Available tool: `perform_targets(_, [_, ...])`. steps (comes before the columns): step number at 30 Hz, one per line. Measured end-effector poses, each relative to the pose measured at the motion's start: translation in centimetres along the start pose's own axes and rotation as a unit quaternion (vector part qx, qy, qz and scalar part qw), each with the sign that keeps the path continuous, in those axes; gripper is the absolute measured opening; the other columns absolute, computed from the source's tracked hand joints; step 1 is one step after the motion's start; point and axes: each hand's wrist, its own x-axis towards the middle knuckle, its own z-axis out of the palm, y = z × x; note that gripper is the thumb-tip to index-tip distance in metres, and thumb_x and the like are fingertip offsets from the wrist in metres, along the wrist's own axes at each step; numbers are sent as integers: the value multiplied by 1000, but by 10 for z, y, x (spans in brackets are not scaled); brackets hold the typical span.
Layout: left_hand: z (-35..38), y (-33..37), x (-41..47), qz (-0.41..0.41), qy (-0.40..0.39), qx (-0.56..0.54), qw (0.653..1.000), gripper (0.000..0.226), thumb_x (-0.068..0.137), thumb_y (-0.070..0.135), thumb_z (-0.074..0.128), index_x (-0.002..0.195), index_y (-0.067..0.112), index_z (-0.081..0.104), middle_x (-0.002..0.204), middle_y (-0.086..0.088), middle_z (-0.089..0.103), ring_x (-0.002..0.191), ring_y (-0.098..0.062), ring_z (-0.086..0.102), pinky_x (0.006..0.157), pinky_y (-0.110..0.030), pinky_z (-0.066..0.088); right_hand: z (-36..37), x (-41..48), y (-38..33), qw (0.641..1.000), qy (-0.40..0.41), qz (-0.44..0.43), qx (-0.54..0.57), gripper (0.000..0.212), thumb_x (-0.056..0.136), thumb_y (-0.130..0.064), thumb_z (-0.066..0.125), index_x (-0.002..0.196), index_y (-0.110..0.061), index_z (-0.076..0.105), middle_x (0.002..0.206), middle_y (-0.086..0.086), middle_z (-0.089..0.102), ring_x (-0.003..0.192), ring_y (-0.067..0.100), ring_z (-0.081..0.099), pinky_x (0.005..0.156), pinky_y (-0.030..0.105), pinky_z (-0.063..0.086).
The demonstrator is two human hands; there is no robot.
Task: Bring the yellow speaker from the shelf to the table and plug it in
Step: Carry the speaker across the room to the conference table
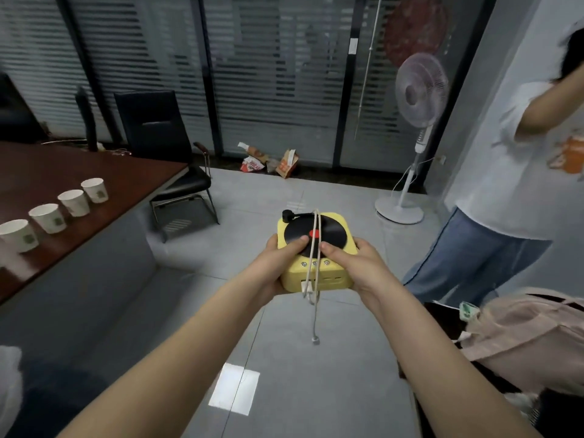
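I hold the yellow speaker (328,275) out in front of me above the grey floor. It is a small box with a black record disc and a red label on top. My left hand (278,263) grips its left side with the thumb on the disc. My right hand (354,263) grips the right side, thumb on the disc too. A beige cable (315,245) runs over the top, and its plug end (315,340) dangles free below the speaker. The dark wooden table (94,172) lies to my left.
Several paper cups (50,216) stand in a row on the table. A black chair (170,159) sits at the table's far end. A white standing fan (414,137) is ahead right. A person in jeans stands at the right. A pink bag (531,327) lies at lower right.
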Motion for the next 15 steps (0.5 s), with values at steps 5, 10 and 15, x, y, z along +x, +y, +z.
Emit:
perform_targets(5, [-6,25,87,2,29,-9,1000,52,86,37,65,131,24,43,121,-10,65,88,-25,67,68,-39,58,7,98,-16,999,-31,-1,-4,71,60,-39,84,120,-14,55,112,8,68,103,30,66,92,51,54])
perform_targets(10, [-9,66,188,11,72,-11,997,54,84,39,67,131,24,44,123,-11,64,97,-29,67,72,-42,58,14,214,-42,998,-54,-9,-19,67,68,-35,82,124,-14,51,115,8,65,104,30,64,93,50,53])
perform_targets(15, [-10,109,280,20,102,-25,994,56,84,40,67,132,27,43,124,-9,64,106,-30,66,82,-48,58,20,322,-78,995,-95,-15,-36,64,72,-34,79,125,-14,51,115,7,65,104,28,63,93,48,53])
